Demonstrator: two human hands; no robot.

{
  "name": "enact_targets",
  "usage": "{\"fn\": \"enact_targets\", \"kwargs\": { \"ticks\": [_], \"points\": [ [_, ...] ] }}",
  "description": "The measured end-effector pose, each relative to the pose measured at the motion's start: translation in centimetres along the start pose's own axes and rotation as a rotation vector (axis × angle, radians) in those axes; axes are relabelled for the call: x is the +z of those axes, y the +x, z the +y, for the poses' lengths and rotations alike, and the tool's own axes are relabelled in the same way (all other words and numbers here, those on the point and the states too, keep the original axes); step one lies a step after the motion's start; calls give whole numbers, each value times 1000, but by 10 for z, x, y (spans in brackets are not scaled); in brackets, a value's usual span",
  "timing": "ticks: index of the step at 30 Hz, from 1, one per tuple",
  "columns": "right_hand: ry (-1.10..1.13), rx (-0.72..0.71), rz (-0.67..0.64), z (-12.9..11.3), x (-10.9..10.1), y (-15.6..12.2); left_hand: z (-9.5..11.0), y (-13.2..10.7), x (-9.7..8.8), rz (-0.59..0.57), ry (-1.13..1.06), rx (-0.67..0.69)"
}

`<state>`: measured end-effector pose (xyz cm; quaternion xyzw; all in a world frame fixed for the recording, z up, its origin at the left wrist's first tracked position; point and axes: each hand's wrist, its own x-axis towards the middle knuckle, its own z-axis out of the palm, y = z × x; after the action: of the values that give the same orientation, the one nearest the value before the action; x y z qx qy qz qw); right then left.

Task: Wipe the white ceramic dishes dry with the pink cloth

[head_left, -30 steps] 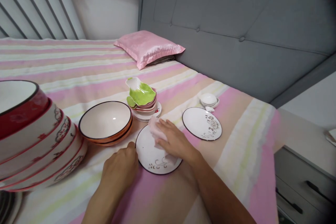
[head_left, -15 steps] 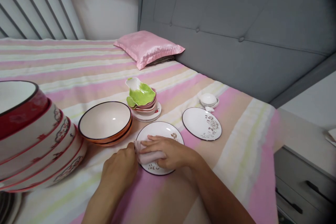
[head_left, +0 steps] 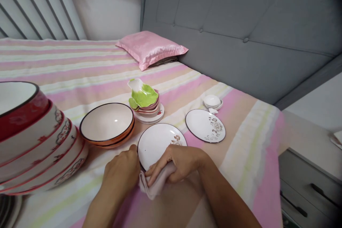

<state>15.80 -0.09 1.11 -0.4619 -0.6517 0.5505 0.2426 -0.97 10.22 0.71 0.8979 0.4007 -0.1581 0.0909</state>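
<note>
Plate (head_left: 160, 142), white with a dark rim and a floral print, is shown in the head view lying flat on the striped bed (head_left: 240, 156) close to its near edge. Its near rim is covered by the right hand (head_left: 179, 162), which is closed around a bunched pink cloth (head_left: 157, 183); the cloth is pressed against that rim and hangs over onto the bed. The left hand (head_left: 121, 174) is curled at the plate's left rim and touches it; whether the rim is gripped cannot be told. The two hands are set close together, almost meeting at the cloth.

A second plate (head_left: 205, 125) of the same pattern is seen just to the right, apart from the first. Small white dishes (head_left: 212, 101) are stacked just behind it. Nested orange bowls (head_left: 107, 123) are placed just left of the first plate, and a green dish (head_left: 144, 96) tops a stack of saucers behind it. Larger red-patterned bowls (head_left: 34, 142) are stacked at the left edge of the view. A pink pillow (head_left: 151, 48) is laid against the grey headboard (head_left: 240, 25). A nightstand (head_left: 307, 156) stands at the bed's right corner.
</note>
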Motion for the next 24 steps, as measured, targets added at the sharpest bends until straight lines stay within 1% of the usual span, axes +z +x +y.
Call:
{"fn": "enact_targets", "kwargs": {
  "ticks": [4, 5, 6, 7, 8, 10, 12, 13, 14, 15, 16, 17, 20, 22, 24],
  "points": [
    [160, -85, -96, -3, -4, -8, 0, 0, 0, 9, -2, -4],
    [195, -102, -85, -3, -5, -9, 0, 0, 1, 12, -4, -7],
    [224, -116, -45, -2, -5, -10, 0, 0, 1, 12, -10, -8],
    [245, -128, 34, -1, -5, -10, 0, -1, 1, 7, -18, -4],
    [259, -141, 150, 1, -6, -10, 0, -1, 1, 3, -25, 1],
    [255, -164, 455, 7, -7, -6, -1, 0, 1, 3, -39, 12],
    [183, -169, 749, 14, -9, 0, -1, 0, 1, 10, -43, 12],
    [115, -161, 861, 18, -10, 3, -1, 0, 1, 12, -42, 9],
    [24, -140, 933, 21, -10, 6, -1, 0, 1, 14, -44, 7],
    [-86, -102, 963, 24, -10, 9, -1, 0, 1, 13, -46, 6],
    [-202, -48, 950, 27, -9, 11, 0, 0, 0, 12, -47, 2],
    [-313, 20, 903, 28, -7, 14, 0, 0, 0, 9, -49, -2],
    [-561, 208, 695, 30, 1, 19, 0, 0, -1, -5, -54, -7],
    [-645, 261, 622, 29, 7, 22, 1, 0, 0, -1, -48, -1],
    [-675, 263, 591, 28, 9, 23, 0, 0, 0, 10, -39, 5]
  ]
}}
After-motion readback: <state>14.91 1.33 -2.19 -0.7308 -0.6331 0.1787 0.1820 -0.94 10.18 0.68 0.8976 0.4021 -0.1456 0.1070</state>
